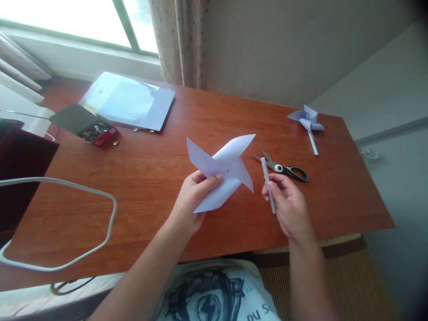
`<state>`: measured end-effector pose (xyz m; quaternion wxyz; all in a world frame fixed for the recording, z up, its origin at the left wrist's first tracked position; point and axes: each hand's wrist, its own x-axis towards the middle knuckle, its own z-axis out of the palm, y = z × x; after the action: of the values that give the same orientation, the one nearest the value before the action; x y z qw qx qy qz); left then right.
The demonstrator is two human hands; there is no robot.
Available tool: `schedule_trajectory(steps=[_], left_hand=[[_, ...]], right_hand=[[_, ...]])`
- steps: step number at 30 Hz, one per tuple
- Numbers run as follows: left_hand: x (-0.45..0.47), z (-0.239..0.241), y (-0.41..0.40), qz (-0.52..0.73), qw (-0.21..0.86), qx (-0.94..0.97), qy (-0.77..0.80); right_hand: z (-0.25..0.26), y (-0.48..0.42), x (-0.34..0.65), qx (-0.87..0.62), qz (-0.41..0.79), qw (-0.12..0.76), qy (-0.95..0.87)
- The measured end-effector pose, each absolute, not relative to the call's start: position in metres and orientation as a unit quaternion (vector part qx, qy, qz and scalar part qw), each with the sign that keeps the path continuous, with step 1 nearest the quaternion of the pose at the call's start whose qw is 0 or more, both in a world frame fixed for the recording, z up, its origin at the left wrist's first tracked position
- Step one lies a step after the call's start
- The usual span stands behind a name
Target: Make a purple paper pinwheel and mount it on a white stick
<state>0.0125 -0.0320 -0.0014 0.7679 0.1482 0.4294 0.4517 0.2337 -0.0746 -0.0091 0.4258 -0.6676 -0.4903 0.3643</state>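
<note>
Desk [143, 191]: stood with the window [60, 20] behind its left end.
Box [105, 134]: sat back left, before the folder [162, 107].
Stick pinwheel [310, 124]: lay over at far right, behind the scissors [280, 168].
Loose pinwheel [230, 166]: hung mid-desk, in the left hand [190, 196].
Rod [264, 167]: was right of it, in the right hand [289, 200].

It seems to be a room in a home. A dotted curtain [180, 40] hangs by the window [67, 20], beyond the tabletop's [143, 187] far edge.
</note>
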Motion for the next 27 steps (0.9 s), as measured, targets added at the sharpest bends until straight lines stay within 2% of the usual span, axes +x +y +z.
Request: schedule_trajectory(steps=[3, 10, 17, 27], left_hand=[[0.014, -0.001, -0.033, 0.449, 0.759, 0.159, 0.444], [0.015, -0.001, -0.035, 0.456, 0.747, 0.184, 0.447], [0.016, 0.000, -0.036, 0.450, 0.747, 0.201, 0.445], [0.016, 0.001, -0.037, 0.442, 0.750, 0.193, 0.453]], right_hand=[[0.005, -0.088, 0.217, -0.592, 0.534, 0.463, -0.386], [0.015, -0.096, 0.194, -0.509, 0.665, 0.479, -0.262], [0.017, -0.096, 0.182, -0.471, 0.710, 0.483, -0.200], [0.015, -0.096, 0.177, -0.467, 0.706, 0.490, -0.210]])
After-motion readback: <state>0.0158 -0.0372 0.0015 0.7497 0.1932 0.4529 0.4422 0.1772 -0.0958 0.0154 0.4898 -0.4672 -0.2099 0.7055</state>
